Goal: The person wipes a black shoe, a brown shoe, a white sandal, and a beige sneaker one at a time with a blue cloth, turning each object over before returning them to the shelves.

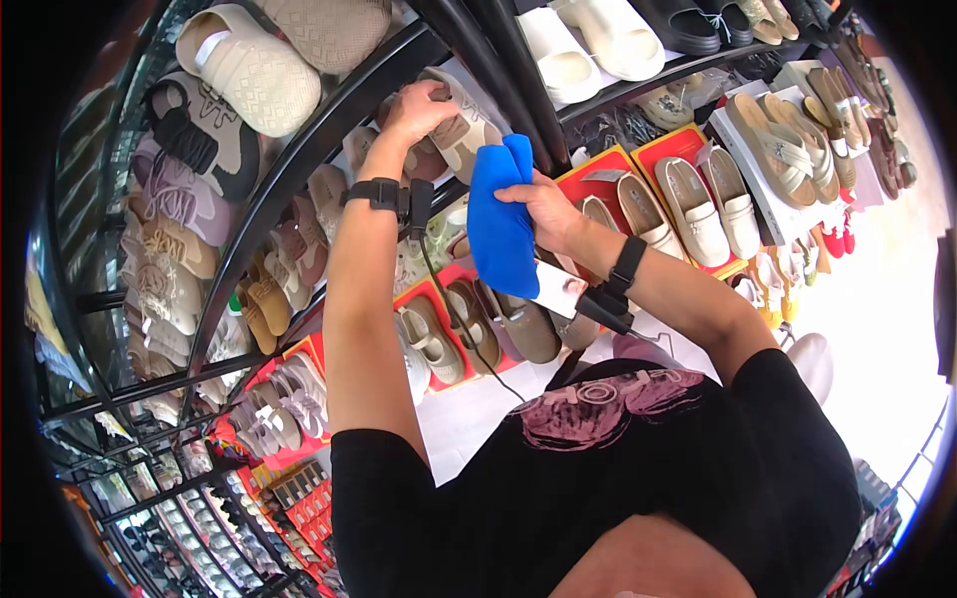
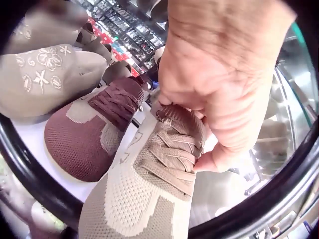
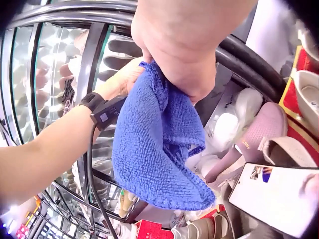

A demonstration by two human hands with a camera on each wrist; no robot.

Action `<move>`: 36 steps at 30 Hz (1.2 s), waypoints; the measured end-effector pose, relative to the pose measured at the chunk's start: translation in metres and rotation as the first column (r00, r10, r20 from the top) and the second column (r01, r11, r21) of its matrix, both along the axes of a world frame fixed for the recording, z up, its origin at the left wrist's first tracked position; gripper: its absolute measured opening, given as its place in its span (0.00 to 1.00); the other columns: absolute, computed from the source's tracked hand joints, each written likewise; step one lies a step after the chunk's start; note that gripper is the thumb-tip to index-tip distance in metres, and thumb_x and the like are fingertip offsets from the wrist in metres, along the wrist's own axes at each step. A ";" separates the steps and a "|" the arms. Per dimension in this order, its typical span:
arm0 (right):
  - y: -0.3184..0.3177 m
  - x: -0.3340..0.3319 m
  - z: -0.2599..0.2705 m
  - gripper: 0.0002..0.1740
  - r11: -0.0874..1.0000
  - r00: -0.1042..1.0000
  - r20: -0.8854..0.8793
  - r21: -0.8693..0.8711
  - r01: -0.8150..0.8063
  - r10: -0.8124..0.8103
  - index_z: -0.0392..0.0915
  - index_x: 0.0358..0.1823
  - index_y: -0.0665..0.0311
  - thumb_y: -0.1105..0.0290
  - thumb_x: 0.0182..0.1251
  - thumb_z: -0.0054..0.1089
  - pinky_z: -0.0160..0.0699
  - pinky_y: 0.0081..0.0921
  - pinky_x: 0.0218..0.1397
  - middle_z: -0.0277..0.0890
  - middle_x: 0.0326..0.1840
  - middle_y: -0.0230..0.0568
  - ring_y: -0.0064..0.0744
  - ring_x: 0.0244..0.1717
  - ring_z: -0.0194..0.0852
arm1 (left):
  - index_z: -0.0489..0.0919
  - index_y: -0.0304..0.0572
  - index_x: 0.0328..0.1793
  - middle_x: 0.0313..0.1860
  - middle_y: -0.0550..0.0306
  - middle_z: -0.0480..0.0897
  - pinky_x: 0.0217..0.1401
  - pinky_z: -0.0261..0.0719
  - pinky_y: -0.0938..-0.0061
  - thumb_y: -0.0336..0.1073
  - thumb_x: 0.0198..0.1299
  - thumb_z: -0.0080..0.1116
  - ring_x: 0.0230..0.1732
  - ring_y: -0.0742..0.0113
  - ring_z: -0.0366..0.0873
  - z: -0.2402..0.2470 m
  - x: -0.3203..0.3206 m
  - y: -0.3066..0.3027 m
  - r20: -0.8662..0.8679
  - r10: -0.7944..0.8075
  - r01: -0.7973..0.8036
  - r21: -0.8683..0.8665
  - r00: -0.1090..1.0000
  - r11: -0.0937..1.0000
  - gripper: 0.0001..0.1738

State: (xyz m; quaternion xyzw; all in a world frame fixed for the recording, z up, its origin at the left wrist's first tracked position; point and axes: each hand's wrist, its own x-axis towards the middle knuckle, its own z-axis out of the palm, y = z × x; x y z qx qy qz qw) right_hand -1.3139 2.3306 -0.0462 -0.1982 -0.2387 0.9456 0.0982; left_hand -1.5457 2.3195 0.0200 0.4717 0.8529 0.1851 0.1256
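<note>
My left hand (image 1: 414, 112) is at a shelf on the upper left, holding a beige-and-white knit sneaker (image 2: 144, 184) by its collar. In the left wrist view the thumb lies beside the brown laces and the other fingers go into the shoe's opening, partly hidden. A maroon sneaker (image 2: 82, 142) stands right beside it, and a grey shoe with white embroidery (image 2: 47, 74) is farther left. My right hand (image 1: 550, 211) grips a blue terry cloth (image 1: 501, 234), which hangs down in folds from the fingers. The right wrist view shows the cloth's stitched edge.
Black curved shelf rails (image 1: 299, 130) run past the left arm. Below the hands, loafers (image 1: 688, 204) stand on red-and-yellow boxes. A phone with a lit white screen (image 3: 276, 199) lies among shoes under the cloth. A black cable (image 1: 444, 299) hangs from the left wrist.
</note>
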 end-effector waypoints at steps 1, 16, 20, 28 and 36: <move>0.002 -0.007 -0.004 0.23 1.000 1.000 0.000 -0.006 0.009 -0.009 0.66 0.52 0.61 0.78 0.52 0.56 0.72 0.41 0.53 0.73 0.45 0.42 0.40 0.46 0.72 | 0.75 0.37 0.55 0.52 0.43 0.77 0.58 0.69 0.70 0.48 0.38 0.60 0.55 0.55 0.74 -0.004 -0.007 0.006 0.039 0.002 -0.002 -0.009 0.999 1.000 0.35; 0.017 -0.035 -0.012 0.22 0.988 0.972 0.192 -0.045 0.148 -0.137 0.70 0.49 0.61 0.79 0.50 0.57 0.75 0.41 0.49 0.74 0.42 0.43 0.40 0.43 0.74 | 0.80 0.35 0.41 0.38 0.50 0.82 0.45 0.71 0.77 0.44 0.48 0.63 0.41 0.69 0.78 -0.050 -0.049 0.034 0.096 -0.034 0.014 0.195 0.995 0.981 0.20; 0.001 -0.026 -0.003 0.21 0.990 0.974 0.204 -0.074 0.120 -0.102 0.70 0.49 0.62 0.79 0.50 0.57 0.76 0.40 0.47 0.74 0.42 0.44 0.39 0.42 0.75 | 0.78 0.36 0.47 0.44 0.47 0.81 0.51 0.69 0.74 0.49 0.52 0.59 0.46 0.65 0.77 -0.042 -0.069 0.005 -0.259 0.092 0.003 0.344 0.962 0.939 0.24; -0.013 -0.069 -0.010 0.18 0.987 0.992 -0.015 -0.095 -0.129 0.128 0.69 0.49 0.64 0.79 0.54 0.53 0.76 0.42 0.48 0.75 0.42 0.45 0.42 0.42 0.76 | 0.69 0.33 0.60 0.54 0.43 0.76 0.59 0.67 0.69 0.58 0.49 0.58 0.57 0.53 0.72 -0.012 -0.046 -0.031 -0.099 0.172 -0.177 -0.045 0.980 0.983 0.40; -0.026 -0.048 -0.003 0.17 0.981 0.991 -0.009 -0.145 -0.131 0.131 0.71 0.47 0.65 0.77 0.54 0.55 0.77 0.37 0.48 0.76 0.41 0.43 0.37 0.41 0.77 | 0.76 0.29 0.51 0.45 0.45 0.80 0.52 0.72 0.71 0.54 0.44 0.65 0.47 0.59 0.78 0.011 -0.030 -0.055 0.066 0.150 -0.139 -0.146 0.987 0.979 0.36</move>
